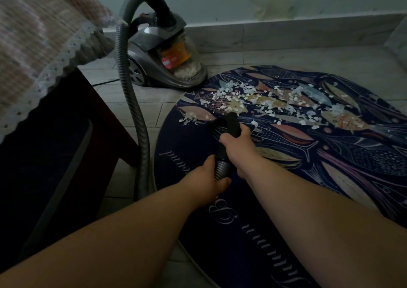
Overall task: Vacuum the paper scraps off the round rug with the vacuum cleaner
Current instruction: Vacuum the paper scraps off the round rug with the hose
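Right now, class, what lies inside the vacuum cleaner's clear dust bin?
Pale shredded scraps are piled at the bottom of the dust bin, below an orange inner part. The grey body of the vacuum cleaner hides the rest.

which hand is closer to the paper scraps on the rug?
Right. The right hand grips the black nozzle just behind its tip, next to the paper scraps. The left hand holds the ribbed hose further back, toward the person.
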`<state>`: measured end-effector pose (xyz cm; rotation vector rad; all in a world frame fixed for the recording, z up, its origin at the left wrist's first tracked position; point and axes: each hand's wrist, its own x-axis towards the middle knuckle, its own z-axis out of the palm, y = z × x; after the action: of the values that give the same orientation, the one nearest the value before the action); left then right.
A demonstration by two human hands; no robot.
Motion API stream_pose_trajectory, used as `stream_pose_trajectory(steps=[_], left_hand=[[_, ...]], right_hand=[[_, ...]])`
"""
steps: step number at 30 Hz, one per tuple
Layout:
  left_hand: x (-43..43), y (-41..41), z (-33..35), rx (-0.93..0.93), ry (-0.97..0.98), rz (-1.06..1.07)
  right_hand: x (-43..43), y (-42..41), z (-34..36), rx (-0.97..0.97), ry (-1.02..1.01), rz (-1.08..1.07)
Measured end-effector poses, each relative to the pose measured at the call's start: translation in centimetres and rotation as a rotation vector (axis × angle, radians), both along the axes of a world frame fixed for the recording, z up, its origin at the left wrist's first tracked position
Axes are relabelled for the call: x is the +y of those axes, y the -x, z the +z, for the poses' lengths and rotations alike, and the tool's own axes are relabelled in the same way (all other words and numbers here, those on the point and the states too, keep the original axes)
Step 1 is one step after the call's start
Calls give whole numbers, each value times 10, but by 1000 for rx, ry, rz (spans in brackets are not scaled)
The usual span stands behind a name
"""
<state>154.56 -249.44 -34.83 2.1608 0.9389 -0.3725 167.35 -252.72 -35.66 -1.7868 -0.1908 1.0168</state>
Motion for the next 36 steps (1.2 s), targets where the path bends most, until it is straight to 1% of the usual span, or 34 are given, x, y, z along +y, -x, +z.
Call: stream_pose_trajectory(steps=[5,8,14,18,23,28,31,36], left_hand=[[8,1,0,-45,69,88],[16,7,1,-70,48,129],[27,22,3,-85,73,214],[28,22,4,-71,85,199],[22,7,4,-95,113,160],[20,-16,6,-79,129,88],[19,-21,4,-86,130,62],[23,-19,0,-69,125,87]], right_hand=[[14,-2,4,13,14,44],[30,1,8,48,14,95],[50,16,12,97,-24,166],[51,18,7,104,-29,136],[40,4,10,30,13,58],[30,-16,7,-20,43,-46],[27,-23,3,-11,20,-50],[32,-22,-1,-13,19,-24]])
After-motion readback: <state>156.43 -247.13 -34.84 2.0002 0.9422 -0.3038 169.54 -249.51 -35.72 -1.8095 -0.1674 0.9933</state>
